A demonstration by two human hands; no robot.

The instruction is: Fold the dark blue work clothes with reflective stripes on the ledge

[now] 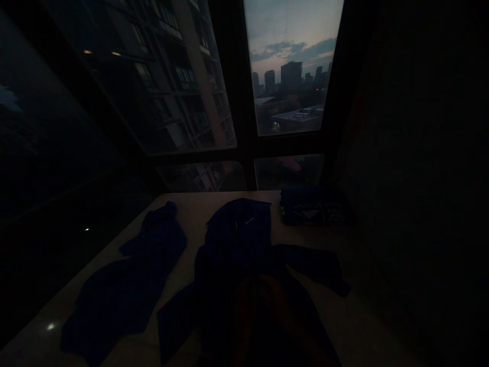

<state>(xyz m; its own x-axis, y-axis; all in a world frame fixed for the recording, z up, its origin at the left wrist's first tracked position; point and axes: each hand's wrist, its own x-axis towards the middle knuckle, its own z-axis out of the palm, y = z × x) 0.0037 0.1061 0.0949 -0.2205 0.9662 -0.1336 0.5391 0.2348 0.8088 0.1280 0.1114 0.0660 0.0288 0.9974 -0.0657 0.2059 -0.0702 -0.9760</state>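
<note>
A dark blue jacket (pixel 237 239) with long sleeves and a small pale mark on the chest lies spread on the pale surface, its collar toward the window. Close together at the middle of its front are my left hand (pixel 244 298) and my right hand (pixel 272 293), both very dim. Their fingers appear closed on the jacket's front; darkness hides the exact grip. To the left lies another blue garment (pixel 126 285), loosely laid out and creased.
A folded dark blue item (pixel 315 206) with white markings sits at the back right of the pale ledge (pixel 194 209). Window frames (pixel 246 102) rise behind it, and a dark wall (pixel 416 193) bounds the right. Very little light falls here.
</note>
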